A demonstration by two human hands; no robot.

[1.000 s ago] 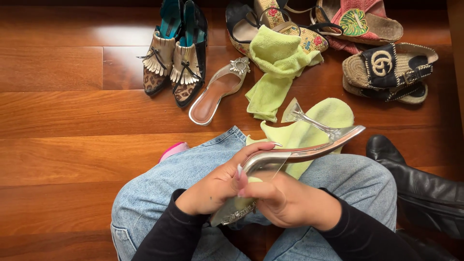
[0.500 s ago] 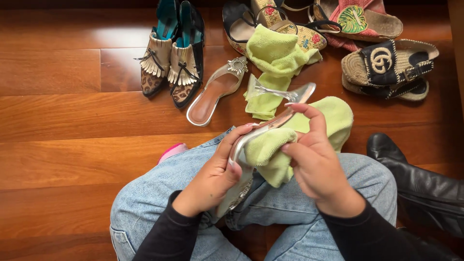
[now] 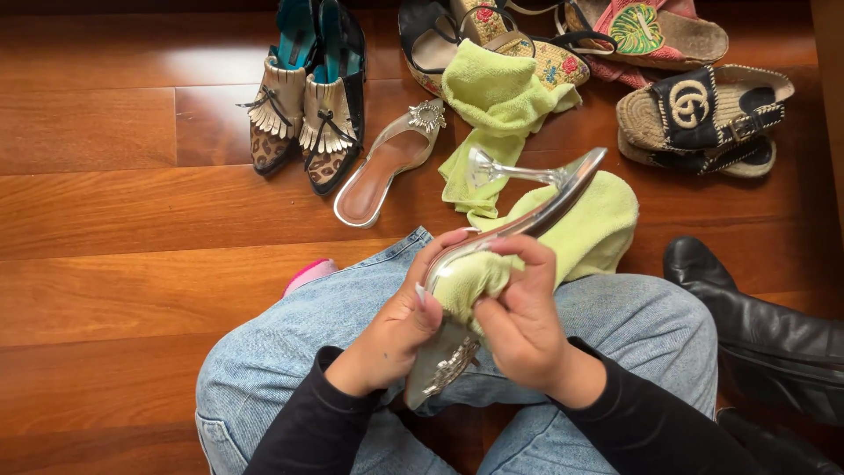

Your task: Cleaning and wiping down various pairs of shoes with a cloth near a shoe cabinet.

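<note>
Two hands work on one clear-strapped silver heeled mule (image 3: pixel 505 237), held over the lap of a person seated on the wooden floor (image 3: pixel 105 220). Its long axis runs diagonally, from the jewelled toe (image 3: pixel 450 368) low between the wrists up to the clear stiletto heel (image 3: pixel 514 171) at upper right, the sole edge facing the camera. The left hand (image 3: pixel 400 321) lies to the left of the shoe, fingers curled around the forepart and clamping it. The right hand (image 3: pixel 523 321) lies to its right and nearer the mid-sole, fingers closed, pinching a lime-green cloth (image 3: pixel 598 224) against the sole; the cloth trails up and right under the heel.

Markings: a black band with a pale interlocked emblem sits on an espadrille sandal (image 3: pixel 703 110) at upper right; a green leaf patch sits on a pink sandal (image 3: pixel 651 31) at the top edge. A matching mule (image 3: pixel 382 167) lies on the floor, beside a second green cloth (image 3: pixel 497 97).
</note>
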